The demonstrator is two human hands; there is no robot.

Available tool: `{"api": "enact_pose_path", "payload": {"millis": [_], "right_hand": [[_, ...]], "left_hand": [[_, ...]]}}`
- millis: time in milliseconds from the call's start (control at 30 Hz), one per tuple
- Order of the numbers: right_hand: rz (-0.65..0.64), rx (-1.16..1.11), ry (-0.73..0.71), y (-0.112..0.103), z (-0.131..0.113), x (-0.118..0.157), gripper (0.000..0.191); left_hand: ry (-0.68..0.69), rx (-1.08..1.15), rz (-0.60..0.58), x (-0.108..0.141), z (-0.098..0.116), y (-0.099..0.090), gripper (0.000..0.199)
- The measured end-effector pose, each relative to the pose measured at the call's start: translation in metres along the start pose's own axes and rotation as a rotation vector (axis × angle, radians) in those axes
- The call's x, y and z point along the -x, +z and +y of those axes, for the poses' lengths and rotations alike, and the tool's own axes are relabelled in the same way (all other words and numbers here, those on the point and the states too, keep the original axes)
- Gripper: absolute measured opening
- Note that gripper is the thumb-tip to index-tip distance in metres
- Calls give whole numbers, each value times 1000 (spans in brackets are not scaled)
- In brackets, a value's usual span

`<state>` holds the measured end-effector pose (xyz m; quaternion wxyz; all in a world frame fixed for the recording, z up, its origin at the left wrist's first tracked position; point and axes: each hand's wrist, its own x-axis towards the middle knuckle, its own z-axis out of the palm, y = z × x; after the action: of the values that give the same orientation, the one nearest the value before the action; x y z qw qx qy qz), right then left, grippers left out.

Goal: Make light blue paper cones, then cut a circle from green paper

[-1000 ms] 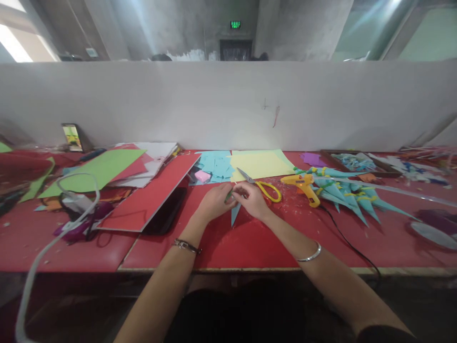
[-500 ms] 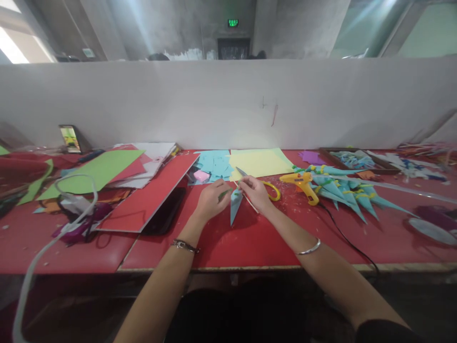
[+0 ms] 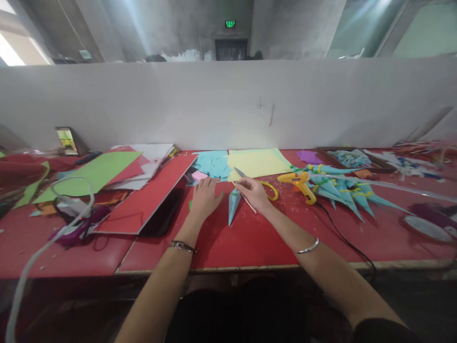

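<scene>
Left hand [image 3: 206, 197] spread, right hand [image 3: 254, 193] pinching a stick [image 3: 250, 205] — green sign [image 3: 230, 24] reads "EXIT".

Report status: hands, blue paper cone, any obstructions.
Left hand open, near pink piece. Right hand gripping thin stick by blue paper cone's wide end. Scissors partly hidden behind right hand.

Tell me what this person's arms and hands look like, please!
The left grip and right grip are both bare hands, with no gloves. A dark bracelet with shiny bits goes around the left wrist. A smooth silver bangle circles the right forearm. Higher up, a black sleeve shows on the right arm.
</scene>
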<state>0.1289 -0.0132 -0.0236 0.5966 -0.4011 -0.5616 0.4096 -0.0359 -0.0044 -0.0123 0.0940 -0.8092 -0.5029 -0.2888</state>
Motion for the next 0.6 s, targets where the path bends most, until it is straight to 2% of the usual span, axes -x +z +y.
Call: {"api": "enact_pose_path", "payload": {"millis": [133,200,333,500,600], "right_hand": [[-84,94,-26,1,0,3,16],[-159,115,-57,1,-1,4,17],[-246,78,-46,2,2,5,18],[-248,62,19,2,0,4,17],[-248,40,54,1,-2,4,18]], "left_hand": [[254,334,12,-2,5,-1,33],[319,442,7,-2,7,-1,29],[317,480,38,-1,6,0,23],[268,386,90,0,5,-1,15],[234,363,73,0,6,1,14]]}}
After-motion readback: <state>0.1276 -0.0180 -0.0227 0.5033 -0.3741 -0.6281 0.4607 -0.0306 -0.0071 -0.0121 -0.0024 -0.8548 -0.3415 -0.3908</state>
